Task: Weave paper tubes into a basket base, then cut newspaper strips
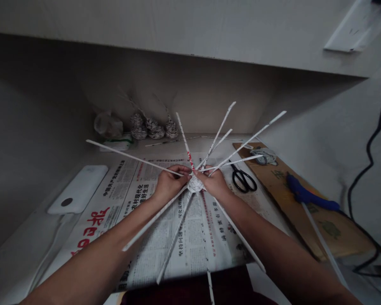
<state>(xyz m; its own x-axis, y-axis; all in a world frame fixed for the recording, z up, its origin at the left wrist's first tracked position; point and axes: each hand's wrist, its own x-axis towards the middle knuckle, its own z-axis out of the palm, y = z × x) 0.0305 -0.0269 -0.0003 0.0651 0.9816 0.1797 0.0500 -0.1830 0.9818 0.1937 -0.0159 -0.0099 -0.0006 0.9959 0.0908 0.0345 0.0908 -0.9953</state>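
A small round base woven from rolled newspaper [195, 185] is held above the table between my two hands. Several thin paper sticks [250, 140] radiate from it in all directions, some pointing away, some toward me. My left hand [172, 181] pinches the base's far left edge, fingers curled over the rim. Opposite it, my right hand [214, 180] grips the right edge, thumb near the sticks' roots. Fingertips partly hide where the sticks meet the woven centre.
Newspaper sheets [146, 199] cover the table. Black scissors [244, 180] lie right of my hands, near cardboard [320, 224] bearing a blue glue gun [311, 195]. A white power bank [78, 189] sits left. Woven paper gourds [155, 128] stand at the back beneath an overhanging shelf [178, 38].
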